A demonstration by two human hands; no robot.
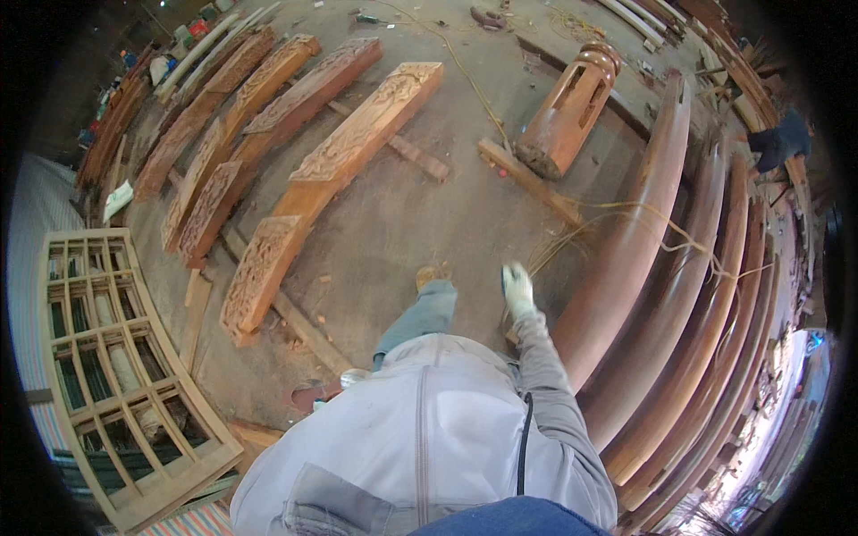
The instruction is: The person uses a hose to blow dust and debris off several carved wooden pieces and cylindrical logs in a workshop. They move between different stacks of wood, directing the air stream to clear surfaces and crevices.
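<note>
My right hand (517, 288), in a pale glove with a darker patch, hangs at my right side over the floor. Its fingers look loosely extended, with nothing visible in them. The nearest thing to it is a long, smooth, rounded wooden column (617, 241) on the right, which it does not touch. On the left, against my grey jacket, shows a small pale patch (353, 378) that may be my left glove. Beside it is a reddish-brown rounded thing (313, 394) I cannot make out. The jacket hides my left arm.
Several carved beams (299, 214) lie on wooden supports (308, 335) to the left. A slotted wooden post (569, 112) rests ahead right, near a yellow cord (456, 58). A lattice frame (143, 357) stands at the left. More columns (684, 304) lie right; a person in dark clothes (779, 143) is beyond.
</note>
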